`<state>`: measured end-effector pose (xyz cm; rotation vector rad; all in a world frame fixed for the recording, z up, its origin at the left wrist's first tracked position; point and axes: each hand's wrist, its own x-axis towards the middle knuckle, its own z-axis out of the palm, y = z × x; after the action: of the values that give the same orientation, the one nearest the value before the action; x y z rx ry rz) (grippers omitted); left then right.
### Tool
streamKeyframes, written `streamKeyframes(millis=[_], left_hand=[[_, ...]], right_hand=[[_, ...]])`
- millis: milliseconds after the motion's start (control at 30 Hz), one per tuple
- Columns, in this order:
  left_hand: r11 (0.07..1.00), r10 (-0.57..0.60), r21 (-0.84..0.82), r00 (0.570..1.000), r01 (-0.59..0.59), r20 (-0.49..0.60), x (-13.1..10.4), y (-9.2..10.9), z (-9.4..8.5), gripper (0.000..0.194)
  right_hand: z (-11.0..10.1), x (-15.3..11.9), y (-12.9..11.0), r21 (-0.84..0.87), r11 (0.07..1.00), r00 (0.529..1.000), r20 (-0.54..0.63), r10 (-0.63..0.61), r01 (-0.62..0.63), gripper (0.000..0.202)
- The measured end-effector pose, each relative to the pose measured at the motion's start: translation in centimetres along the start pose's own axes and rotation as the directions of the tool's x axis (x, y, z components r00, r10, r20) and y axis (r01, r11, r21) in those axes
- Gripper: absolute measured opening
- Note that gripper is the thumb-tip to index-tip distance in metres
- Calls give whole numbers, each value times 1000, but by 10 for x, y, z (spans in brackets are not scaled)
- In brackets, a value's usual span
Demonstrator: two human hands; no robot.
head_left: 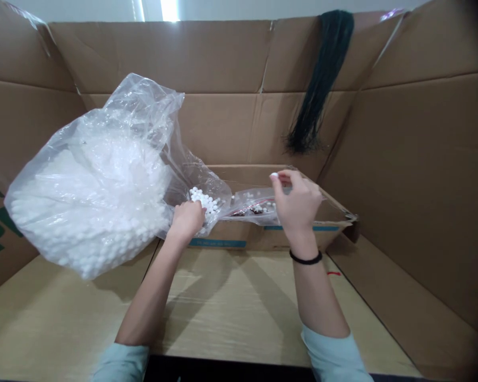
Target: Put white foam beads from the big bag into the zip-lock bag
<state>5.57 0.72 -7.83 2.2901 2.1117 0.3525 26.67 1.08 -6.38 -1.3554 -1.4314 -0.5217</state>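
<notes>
Through my single head-worn view, I looked forward and down across the near bench [239, 323] toward the cardboard wall [163, 58] at twelve o'clock.

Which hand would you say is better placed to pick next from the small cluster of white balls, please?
Probably the left hand: it is close beside the cluster of white balls, while the right hand is farther off, pinching what looks like a single ball.
</notes>
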Motion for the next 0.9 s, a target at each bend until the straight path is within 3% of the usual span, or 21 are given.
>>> streamKeyframes(millis=[100, 167, 267, 300, 367, 400, 433, 500, 533, 567, 600, 633, 767, 900], left_hand=[[998, 58, 29, 985, -63, 161, -3, 1, -2, 55], [995, 90, 24, 979, -95, 184, -5, 2, -5, 60], [993, 109, 18, 976, -115, 191, -5, 1, -5, 58], [993, 114, 18, 975, -120, 190, -4, 0, -5, 56], [992, 113, 31, 975, -121, 191, -1, -2, -2, 53], [993, 104, 43, 975, -114, 194, 1, -3, 0, 52], [993, 91, 56, 976, -104, 197, 2, -3, 1, 52], [994, 64, 69, 979, -79, 194, 3, -3, 4, 53], [995, 57, 68, 980, -72, 192, 4, -3, 4, 54], [996, 57, 63, 980, -71, 191, 4, -3, 4, 54], [996, 62, 56, 980, -73, 188, 4, -2, 5, 53], [996, 66, 48, 980, -76, 186, 4, -2, 4, 53], [998, 51, 21, 984, -55, 171, 4, -1, 4, 52], [1000, 21, -14, 988, -19, 151, 6, -1, 5, 50]], right_hand=[[-2, 6, 18, -93, 993, 980, 190, -55, 74, 23], [-6, 8, 20, -59, 993, 983, 162, -87, 97, 24], [-21, 7, 9, 26, 997, 997, 24, -75, 74, 27], [-28, 7, 3, 61, 996, 998, 21, -63, 61, 29], [-44, 6, -8, 145, 988, 987, 145, -67, 46, 32], [-50, 6, -12, 188, 980, 959, 263, -109, 60, 33], [-56, 5, -14, 238, 968, 900, 399, -174, 82, 34], [-59, 2, -16, 308, 942, 715, 628, -307, 134, 34], [-57, 1, -16, 320, 933, 623, 700, -349, 164, 33], [-53, -1, -15, 312, 929, 562, 740, -368, 199, 32], [-47, -3, -13, 284, 929, 536, 759, -370, 239, 31], [-39, -5, -13, 239, 931, 552, 754, -356, 275, 30], [-4, -11, -14, 23, 950, 727, 638, -254, 311, 30], [21, -14, -16, 40, 944, 789, 538, -296, 327, 31]])
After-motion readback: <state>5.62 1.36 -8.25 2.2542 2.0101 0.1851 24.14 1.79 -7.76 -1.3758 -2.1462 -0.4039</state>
